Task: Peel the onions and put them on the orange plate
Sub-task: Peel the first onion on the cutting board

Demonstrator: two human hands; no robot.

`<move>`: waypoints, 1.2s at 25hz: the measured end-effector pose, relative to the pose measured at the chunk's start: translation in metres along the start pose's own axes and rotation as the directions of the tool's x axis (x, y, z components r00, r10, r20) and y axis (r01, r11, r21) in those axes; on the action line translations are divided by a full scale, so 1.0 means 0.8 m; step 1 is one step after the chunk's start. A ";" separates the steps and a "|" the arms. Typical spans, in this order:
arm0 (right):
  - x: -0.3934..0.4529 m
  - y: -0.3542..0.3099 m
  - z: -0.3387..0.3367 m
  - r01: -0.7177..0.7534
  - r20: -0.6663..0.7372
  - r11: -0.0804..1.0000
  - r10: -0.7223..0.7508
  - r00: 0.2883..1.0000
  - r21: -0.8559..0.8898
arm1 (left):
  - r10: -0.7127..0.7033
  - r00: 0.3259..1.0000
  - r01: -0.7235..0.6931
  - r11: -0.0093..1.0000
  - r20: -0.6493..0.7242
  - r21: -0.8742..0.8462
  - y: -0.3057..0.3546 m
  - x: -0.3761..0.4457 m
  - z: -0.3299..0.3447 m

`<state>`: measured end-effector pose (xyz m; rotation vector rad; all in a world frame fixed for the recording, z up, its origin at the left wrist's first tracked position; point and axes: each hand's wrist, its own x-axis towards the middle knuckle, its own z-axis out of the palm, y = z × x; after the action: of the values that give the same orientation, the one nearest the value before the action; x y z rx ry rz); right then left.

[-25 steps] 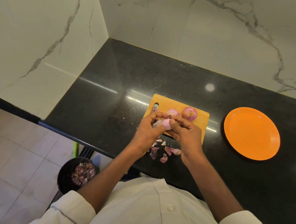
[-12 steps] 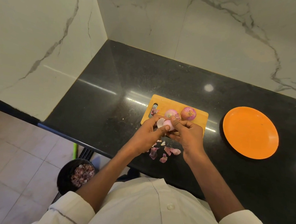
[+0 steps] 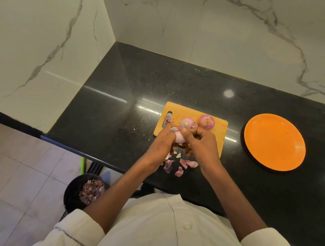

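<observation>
Both hands grip one pale onion (image 3: 180,137) over the cutting board's (image 3: 192,113) near edge: left hand (image 3: 160,142) cradling, right hand (image 3: 201,144) pinching. A loosened skin flake (image 3: 174,129) now stands up, so peeling nears completion. The orange plate (image 3: 274,142), toward the bench's (image 3: 120,99) right end, holds nothing yet.

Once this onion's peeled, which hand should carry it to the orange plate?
Right, probably. The orange plate lies on the right hand's side of the counter, with nothing between them. The left hand would have to cross over. Both hands grip the onion now.
</observation>
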<state>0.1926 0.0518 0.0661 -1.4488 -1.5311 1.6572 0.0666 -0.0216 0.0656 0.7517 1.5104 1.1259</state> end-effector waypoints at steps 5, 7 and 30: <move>0.003 -0.001 -0.008 -0.090 0.004 0.995 0.090 0.996 0.042 | -0.044 0.996 0.049 0.997 0.077 -0.065 0.001 -0.004 -0.005; 0.002 -0.002 -0.015 -0.090 0.014 0.994 0.089 0.996 0.062 | -0.106 0.988 0.122 0.981 0.110 -0.153 0.000 0.002 -0.008; 0.012 -0.012 -0.011 -0.134 -0.002 0.989 0.134 0.991 0.069 | 0.050 0.996 -0.055 0.996 0.072 0.070 -0.003 0.003 -0.007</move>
<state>0.1944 0.0661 0.0726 -1.5487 -1.3856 1.7619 0.0607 -0.0217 0.0620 0.8756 1.4860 1.0781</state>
